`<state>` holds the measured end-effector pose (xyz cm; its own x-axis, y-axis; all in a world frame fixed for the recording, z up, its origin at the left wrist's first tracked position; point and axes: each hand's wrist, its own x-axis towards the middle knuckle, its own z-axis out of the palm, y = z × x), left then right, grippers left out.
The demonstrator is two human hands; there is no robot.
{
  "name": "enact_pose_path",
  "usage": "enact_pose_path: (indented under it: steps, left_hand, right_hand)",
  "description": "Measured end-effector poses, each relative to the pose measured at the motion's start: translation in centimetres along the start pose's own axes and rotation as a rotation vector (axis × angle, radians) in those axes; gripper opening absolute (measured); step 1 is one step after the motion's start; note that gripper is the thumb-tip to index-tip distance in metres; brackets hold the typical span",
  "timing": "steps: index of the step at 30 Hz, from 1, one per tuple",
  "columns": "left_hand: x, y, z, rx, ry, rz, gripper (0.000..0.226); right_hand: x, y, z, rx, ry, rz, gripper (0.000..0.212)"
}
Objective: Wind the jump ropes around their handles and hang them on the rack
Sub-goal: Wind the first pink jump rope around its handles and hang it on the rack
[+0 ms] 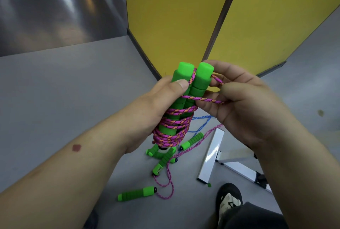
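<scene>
the left hand grips two green handles held upright side by side, thumb pressed on the left one. pink rope is coiled around their lower half. the right hand pinches a free loop of that rope just right of the handles. on the floor below lie more green handles with pink and blue rope, beside what may be a white rack.

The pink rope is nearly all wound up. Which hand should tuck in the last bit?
Probably the right hand: it already pinches the loose end of the pink rope beside the green handles. The left hand is busy gripping the handles.
</scene>
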<state>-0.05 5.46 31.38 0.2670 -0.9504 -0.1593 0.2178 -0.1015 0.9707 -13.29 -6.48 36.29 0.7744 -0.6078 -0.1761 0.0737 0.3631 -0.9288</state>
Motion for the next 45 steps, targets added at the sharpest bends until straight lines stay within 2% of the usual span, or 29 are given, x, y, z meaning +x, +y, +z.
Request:
enact_pose_path:
  steps: [4,9,13,15,19,25,30,34,38,40,42,45]
  left_hand:
    - [0.2,-0.1,0.0,0.006,0.050,0.085,0.059]
    - [0.0,-0.2,1.1,0.006,0.155,0.173,0.033]
    - [0.0,0.2,1.3,0.012,0.219,0.229,0.017]
    - [-0.1,0.4,1.2,-0.004,0.201,0.239,0.017]
    - [-0.2,0.7,1.0,-0.044,0.176,0.251,0.017]
    - [-0.6,1.0,1.6,-0.204,0.237,0.262,0.018]
    - [-0.7,1.0,1.8,-0.038,0.307,0.286,0.022]
    - [-0.8,1.3,1.6,0.095,0.332,0.301,0.026]
    - [-0.8,1.8,1.2,-0.084,0.242,0.235,0.031]
    - [-0.7,1.9,0.9,-0.142,0.159,0.211,0.036]
    - [-0.7,2.0,0.6,-0.194,0.091,0.203,0.040]
    - [-0.5,1.8,0.5,-0.247,0.104,0.226,0.037]
  right_hand:
    - [-0.2,-0.3,0.0,-0.021,-0.040,-0.022,0.055]
    - [-0.2,0.0,-0.2,-0.057,-0.053,-0.029,0.034]
    - [-0.2,0.1,-0.3,-0.059,-0.052,-0.036,0.029]
    - [-0.3,0.1,-0.3,-0.086,-0.072,-0.041,0.024]
    - [-0.3,0.7,-0.2,-0.186,-0.087,-0.079,0.035]
    - [-0.1,1.1,0.0,-0.230,-0.065,-0.118,0.022]
    - [-0.3,1.1,0.1,-0.367,-0.093,-0.150,0.017]
    - [-0.4,0.7,-0.2,-0.312,-0.212,-0.068,0.029]
    - [-0.4,-0.2,-1.1,-0.108,-0.325,0.066,0.034]
    - [-0.3,0.0,-0.9,-0.140,-0.263,0.054,0.029]
    - [-0.3,0.2,-0.5,-0.206,-0.143,0.030,0.032]
    - [0.0,0.3,-0.4,-0.163,0.012,0.005,0.037]
